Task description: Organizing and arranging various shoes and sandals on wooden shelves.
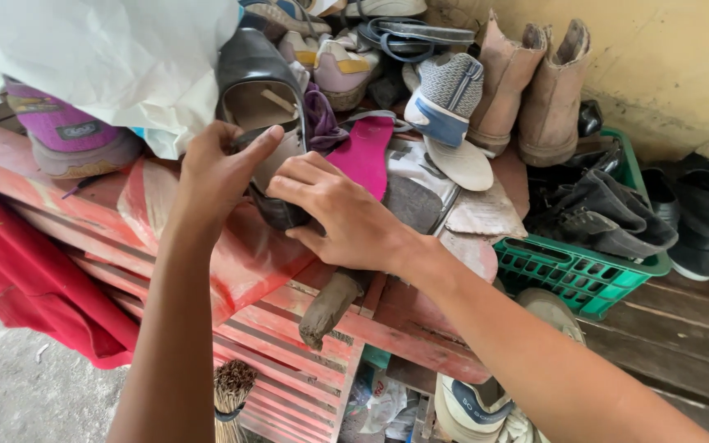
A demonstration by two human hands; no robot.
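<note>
A: So, where is the dark shoe (266, 123)?
B: Near the red bench's (272, 328) front edge. The left hand (215, 168) and right hand (342, 217) both clasp it.
A: Is it repaired?
B: I think not yet; the pink insole (364, 152) lies beside it.

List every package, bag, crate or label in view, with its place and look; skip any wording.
White plastic bag: top left, crumpled, above the left hand.
Green plastic crate: right, lattice-walled, holding dark shoes.
Label patch: small grey oval on the purple shoe, far left.
Crumpled wrappers: below the red bench, whitish, blurred.
No signs or screens.
</note>
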